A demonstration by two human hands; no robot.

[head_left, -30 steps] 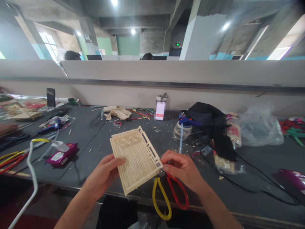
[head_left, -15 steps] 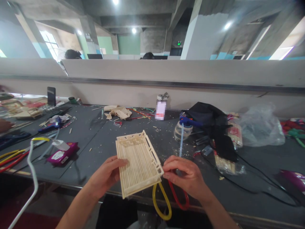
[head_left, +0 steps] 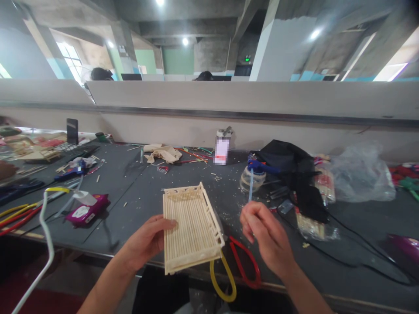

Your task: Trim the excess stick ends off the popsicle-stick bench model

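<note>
My left hand grips the left edge of a small tray-like panel made of pale wooden sticks laid side by side, thumb on top and fingers underneath. Short stick pieces form a raised rail along its far and right sides. It is held tilted above the table's front edge. My right hand is off the panel, to its right, with fingers curled together; whatever they hold, if anything, is hidden. Between panel and right hand are a red loop handle and a yellow loop handle, apparently of scissors partly covered by the panel.
Behind my right hand, a blue glue gun with its glue stick rests on a clear round container. Right lie a black cloth, bundled sticks and a plastic bag. Left is a purple tissue pack; scraps litter the dark table.
My right hand has come away from the panel's right corner and moved right and slightly up, uncovering more of the red handle. The panel has turned slightly in my left hand.
</note>
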